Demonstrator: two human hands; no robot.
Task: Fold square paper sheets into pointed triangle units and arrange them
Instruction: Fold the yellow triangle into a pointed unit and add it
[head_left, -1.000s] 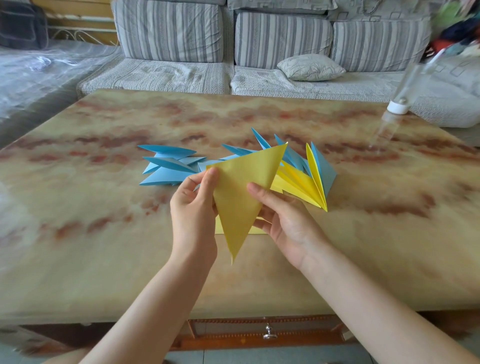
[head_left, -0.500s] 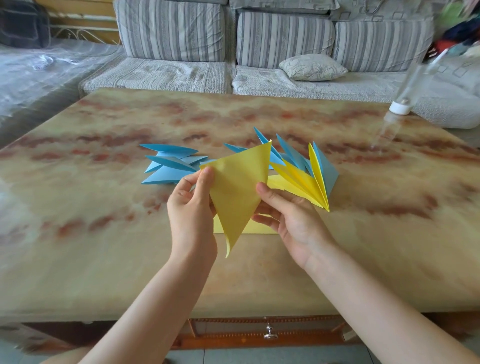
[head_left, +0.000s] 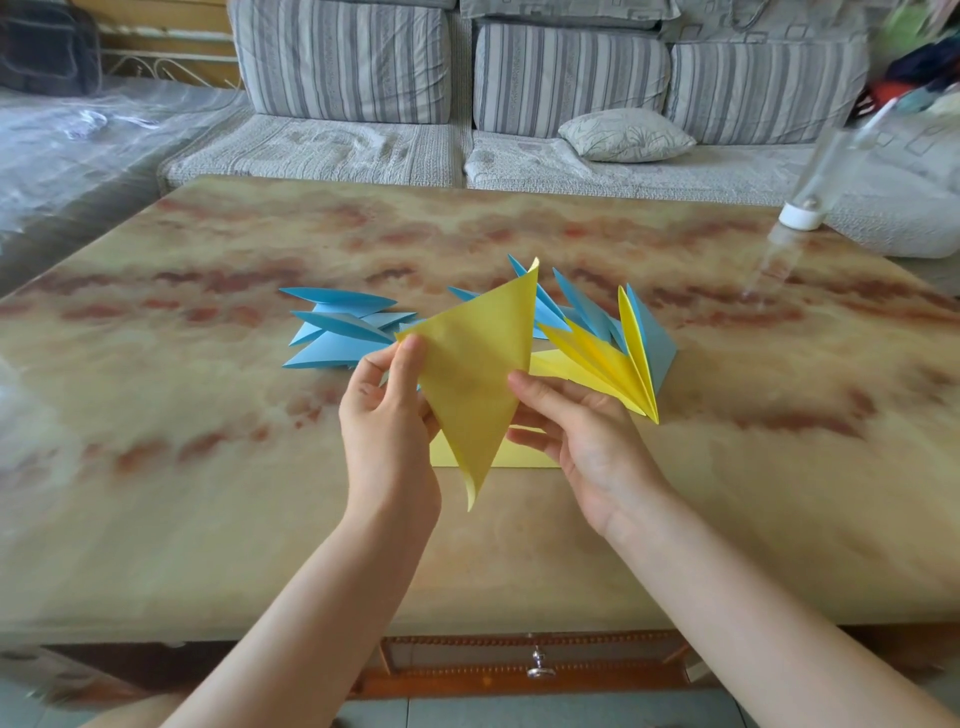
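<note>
A yellow sheet folded into a triangle (head_left: 475, 379) is held up above the table, its sharp tip pointing down. My left hand (head_left: 387, 415) pinches its left corner between thumb and fingers. My right hand (head_left: 582, 431) holds its right edge, thumb on the front and fingers behind. Flat yellow paper (head_left: 524, 457) lies on the table under my hands. Behind stands a fan of folded yellow units (head_left: 608, 369) and blue units (head_left: 587, 312). More blue units (head_left: 337, 332) lie to the left.
The marble-patterned table (head_left: 208, 493) has a drawer with a metal pull (head_left: 537, 667) at its front. An upturned clear bottle with a white cap (head_left: 802, 213) stands at the far right. A striped sofa with a small cushion (head_left: 626, 135) runs behind the table.
The yellow triangle has turned, its top corner swinging left and more upright. Both hands shifted slightly with it and kept their hold.
</note>
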